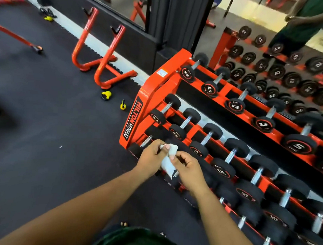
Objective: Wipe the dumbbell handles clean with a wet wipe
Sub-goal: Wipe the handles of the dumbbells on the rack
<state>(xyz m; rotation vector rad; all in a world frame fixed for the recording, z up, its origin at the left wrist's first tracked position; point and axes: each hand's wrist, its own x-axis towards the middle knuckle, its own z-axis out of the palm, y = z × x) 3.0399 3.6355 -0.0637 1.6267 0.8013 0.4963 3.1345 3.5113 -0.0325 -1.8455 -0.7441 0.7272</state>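
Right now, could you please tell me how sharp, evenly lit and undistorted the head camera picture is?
Head view: wide-angle bending curves the orange steel dumbbell rack and stretches both forearms; the white wet wipe between the left hand and right hand is bright and lacks texture; the lower-tier black rubber dumbbells look soft and smeared; a bright patch shows in the wall mirror.

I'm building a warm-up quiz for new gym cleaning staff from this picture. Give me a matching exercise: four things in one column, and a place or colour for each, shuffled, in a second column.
Things
1. wet wipe
2. small kettlebell
3. dumbbell rack
4. dumbbell marked 5

Place or colour
A. yellow, standing on the dark floor left of the rack
B. on the rack's top tier, toward the right
C. white, pinched between the left hand and the right hand
D. orange-red frame with black lettering on its end

Pairs: 1-C, 2-A, 3-D, 4-B
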